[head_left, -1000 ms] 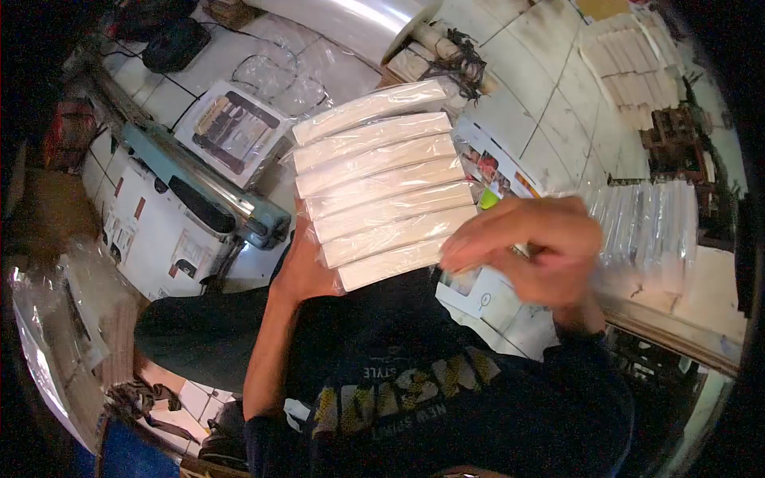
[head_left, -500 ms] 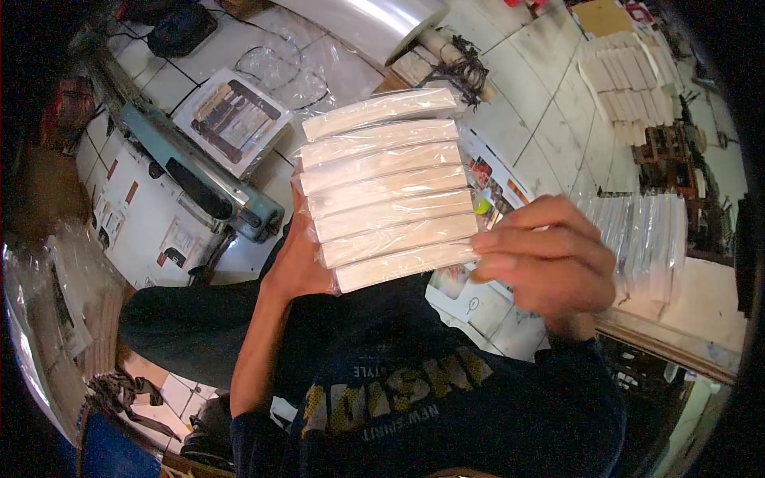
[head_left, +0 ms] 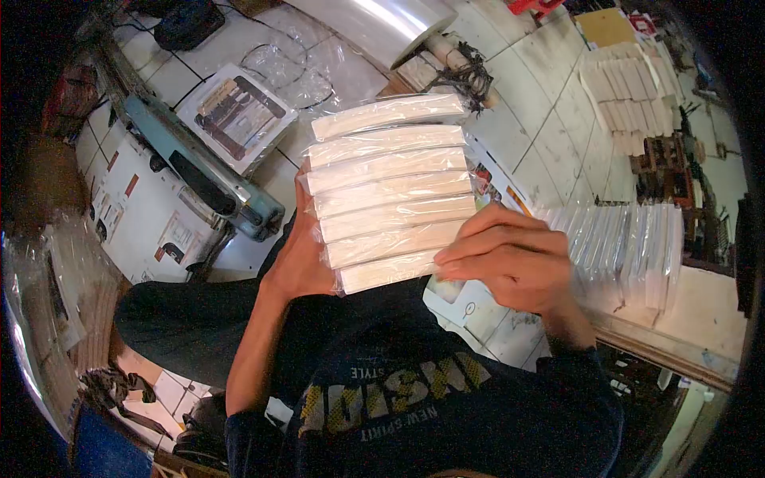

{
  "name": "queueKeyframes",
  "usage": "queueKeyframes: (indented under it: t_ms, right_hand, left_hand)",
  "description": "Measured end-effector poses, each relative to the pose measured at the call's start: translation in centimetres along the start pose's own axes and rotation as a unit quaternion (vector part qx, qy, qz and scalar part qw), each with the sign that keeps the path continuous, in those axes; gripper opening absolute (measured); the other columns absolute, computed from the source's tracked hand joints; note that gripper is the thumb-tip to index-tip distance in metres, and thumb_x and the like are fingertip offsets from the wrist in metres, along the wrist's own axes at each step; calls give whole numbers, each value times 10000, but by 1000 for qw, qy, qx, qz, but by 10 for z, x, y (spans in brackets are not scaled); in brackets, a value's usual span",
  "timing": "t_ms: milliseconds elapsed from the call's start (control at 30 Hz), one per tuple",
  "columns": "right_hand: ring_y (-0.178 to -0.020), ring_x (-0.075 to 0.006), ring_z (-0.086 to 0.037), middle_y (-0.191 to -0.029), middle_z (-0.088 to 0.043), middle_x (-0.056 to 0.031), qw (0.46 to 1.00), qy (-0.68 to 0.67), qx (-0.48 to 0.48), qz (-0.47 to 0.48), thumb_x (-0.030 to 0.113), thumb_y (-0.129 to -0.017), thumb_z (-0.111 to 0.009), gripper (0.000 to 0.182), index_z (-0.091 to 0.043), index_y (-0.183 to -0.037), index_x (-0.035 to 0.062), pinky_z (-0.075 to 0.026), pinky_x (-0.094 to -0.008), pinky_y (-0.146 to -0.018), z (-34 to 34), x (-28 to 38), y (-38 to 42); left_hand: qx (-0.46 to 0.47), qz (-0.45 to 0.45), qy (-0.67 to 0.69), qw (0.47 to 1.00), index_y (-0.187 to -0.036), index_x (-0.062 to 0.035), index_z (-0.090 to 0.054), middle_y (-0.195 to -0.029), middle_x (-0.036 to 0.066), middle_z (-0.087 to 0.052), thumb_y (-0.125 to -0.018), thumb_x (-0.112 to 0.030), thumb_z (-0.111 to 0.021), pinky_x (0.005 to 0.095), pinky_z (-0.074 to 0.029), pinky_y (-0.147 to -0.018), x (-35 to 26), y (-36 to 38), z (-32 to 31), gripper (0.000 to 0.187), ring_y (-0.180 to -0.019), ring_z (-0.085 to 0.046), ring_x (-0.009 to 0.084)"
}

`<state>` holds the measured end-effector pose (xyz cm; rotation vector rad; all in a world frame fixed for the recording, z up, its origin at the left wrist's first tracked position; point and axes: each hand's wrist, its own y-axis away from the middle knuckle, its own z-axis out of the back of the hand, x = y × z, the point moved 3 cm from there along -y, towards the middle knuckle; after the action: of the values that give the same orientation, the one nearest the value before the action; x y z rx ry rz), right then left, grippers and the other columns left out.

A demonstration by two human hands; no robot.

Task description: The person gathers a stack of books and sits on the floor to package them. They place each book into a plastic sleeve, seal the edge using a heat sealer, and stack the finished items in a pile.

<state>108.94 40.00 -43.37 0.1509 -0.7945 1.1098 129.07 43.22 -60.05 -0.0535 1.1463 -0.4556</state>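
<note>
A stack of plastic-wrapped books (head_left: 390, 203), pale page edges facing up, is held in front of my body. My left hand (head_left: 307, 251) grips the stack from its left side, and its fingers are mostly hidden behind the books. At the lower right corner, my right hand (head_left: 514, 259) is closed in a pinch, with fingertips at the edge of the nearest book. Clear film shines over each book, and the farthest one sits slightly apart from the others.
To the right, more wrapped books (head_left: 621, 251) stand in a row on a wooden surface (head_left: 701, 307). A long blue-grey sealer-like tool (head_left: 199, 171) lies at left beside white boxes. A large roll of clear film (head_left: 382, 28) is at the top, and unwrapped pale stacks (head_left: 629, 92) sit far right.
My right hand has moved left and closer in, onto the lower right corner of the stack. The stack has shifted slightly to the right in view, still in my left hand.
</note>
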Motion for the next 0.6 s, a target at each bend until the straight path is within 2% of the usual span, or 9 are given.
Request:
queueKeyframes:
  t_ms: [33, 100, 133, 200, 267, 333, 400, 467, 600]
  right_hand:
    - [-810, -226, -631, -924, -686, -95, 998, 14, -53, 25, -72, -628, -665, 249, -676, -866, 1, -530, -330, -704, 7, 3, -4]
    - [-805, -227, -631, -923, -689, -95, 993, 28, -107, 48, -71, -626, -669, 244, -677, -860, -3, -530, -338, -705, 12, 4, -5]
    - [-813, -231, -633, -938, -690, -99, 991, 50, -111, 57, -61, -618, -683, 243, -679, -855, -5, -531, -341, -711, 12, 4, -6]
    - [-822, -234, -634, -952, -691, -103, 989, 70, -113, 71, -52, -611, -697, 243, -681, -849, -8, -532, -343, -716, 10, 2, -8]
    - [-836, -237, -639, -967, -691, -104, 991, 113, -7, 71, -25, -601, -704, 275, -688, -875, -3, -533, -336, -727, -1, -2, -9]
    - [-846, -239, -640, -963, -692, -102, 989, 109, -47, 85, -10, -602, -697, 287, -690, -889, -2, -533, -333, -733, 8, -1, -9]
    - [-855, -240, -640, -959, -693, -100, 986, 105, -91, 93, 5, -602, -691, 300, -692, -903, -1, -534, -330, -739, 12, 0, -10]
    - [-848, -236, -642, -939, -697, -94, 990, 129, -29, 55, 10, -591, -686, 313, -694, -903, 3, -537, -327, -738, 9, -5, -17]
    - [-855, -237, -641, -929, -699, -89, 985, 149, -16, 88, 10, -572, -688, 315, -695, -886, 6, -537, -328, -738, 10, -14, -20]
  left_hand:
    - [0, 0, 1, 1000, -1437, -23, -288, -1510, 230, -152, -545, -446, -811, 487, -47, -1151, 8, 7, -4, 1118, -1400, -69, 423]
    - [-1, 57, -54, 997, -1324, -118, -509, -1408, 159, -433, -670, -396, -763, 478, -200, -1131, 27, 25, -14, 755, -1337, -306, 404]
    - [-2, 57, -54, 997, -1324, -118, -509, -1408, 159, -433, -670, -396, -763, 478, -200, -1131, 20, 20, -10, 755, -1337, -306, 404]
    - [30, 91, 131, 987, -1438, -34, -291, -1502, 231, -170, -535, -463, -814, 495, -14, -1148, 5, 6, -2, 1128, -1397, -66, 423]
    - [52, 89, 86, 991, -1436, -37, -295, -1495, 233, -184, -528, -461, -816, 498, -11, -1147, 7, 6, -3, 1129, -1395, -68, 419]
    - [75, 87, 42, 992, -1434, -41, -299, -1488, 234, -198, -520, -458, -817, 502, -9, -1147, 15, 10, -9, 1130, -1393, -70, 416]
    - [38, 45, -20, 998, -1316, -168, -538, -1417, 112, -441, -673, -387, -757, 506, -150, -1137, 25, 24, -14, 713, -1351, -292, 380]
    - [32, 41, -14, 999, -1317, -169, -538, -1431, 109, -424, -670, -385, -762, 505, -141, -1140, 18, 20, -13, 717, -1361, -278, 374]
    - [-5, 21, 26, 999, -1325, -166, -529, -1467, 106, -371, -677, -392, -765, 504, -126, -1146, 25, 27, -17, 726, -1382, -242, 364]
